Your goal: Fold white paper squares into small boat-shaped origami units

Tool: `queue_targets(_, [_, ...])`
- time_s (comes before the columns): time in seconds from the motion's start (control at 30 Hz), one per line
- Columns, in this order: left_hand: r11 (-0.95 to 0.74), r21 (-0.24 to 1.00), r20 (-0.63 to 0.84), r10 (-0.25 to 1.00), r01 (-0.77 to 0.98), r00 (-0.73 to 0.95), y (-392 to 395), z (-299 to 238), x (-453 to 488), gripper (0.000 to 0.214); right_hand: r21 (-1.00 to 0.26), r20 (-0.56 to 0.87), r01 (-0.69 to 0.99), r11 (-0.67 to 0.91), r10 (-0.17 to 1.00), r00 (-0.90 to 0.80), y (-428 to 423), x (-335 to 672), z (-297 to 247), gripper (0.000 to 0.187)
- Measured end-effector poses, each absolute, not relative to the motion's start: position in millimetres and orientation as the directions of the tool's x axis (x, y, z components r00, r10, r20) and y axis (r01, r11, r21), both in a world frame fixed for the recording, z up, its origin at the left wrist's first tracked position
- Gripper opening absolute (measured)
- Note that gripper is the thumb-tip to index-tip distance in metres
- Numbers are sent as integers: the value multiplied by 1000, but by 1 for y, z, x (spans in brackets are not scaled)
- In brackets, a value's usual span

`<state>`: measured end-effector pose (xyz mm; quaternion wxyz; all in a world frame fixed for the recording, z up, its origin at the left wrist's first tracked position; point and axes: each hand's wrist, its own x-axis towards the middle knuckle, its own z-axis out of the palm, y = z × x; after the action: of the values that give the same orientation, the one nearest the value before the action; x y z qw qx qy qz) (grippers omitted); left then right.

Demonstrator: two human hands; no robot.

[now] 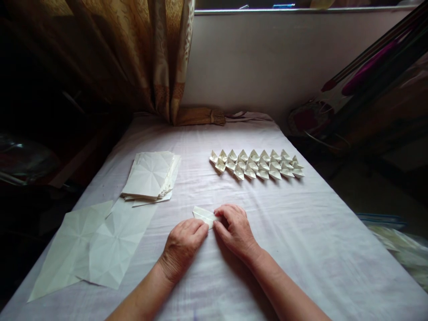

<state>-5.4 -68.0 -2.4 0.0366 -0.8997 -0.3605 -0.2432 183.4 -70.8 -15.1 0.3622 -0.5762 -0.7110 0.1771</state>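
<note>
A small piece of folded paper [203, 215], pale and flattened with pointed ends, is held just above or on the cloth at the middle of the table. My left hand [185, 243] pinches its near edge between thumb and fingers. On its right end, my right hand [234, 227] closes with thumb and index finger. The fingertips cover part of the paper. Beyond my right hand stand rows of several folded paper boats [252, 165], set close together with their peaks up.
To the left lies a stack of creased paper sheets [150, 174]. Nearer me, loose creased sheets [113, 240] overlap on the tablecloth [301, 249]. A gold curtain [163, 62] hangs at the far left edge, by a white wall [254, 58]. Plastic-wrapped items [399, 240] sit right of the table.
</note>
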Motion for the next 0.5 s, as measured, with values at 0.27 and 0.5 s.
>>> queue_targets(0.27, [-769, 125, 439, 609, 627, 661, -64, 2, -11, 23, -612, 317, 737, 287, 943, -104, -77, 184, -10, 13])
queue_targets(0.5, [-797, 75, 371, 580, 600, 725, -58, 8, -10, 21, -657, 274, 705, 269, 956, -109, -69, 191, -8, 11])
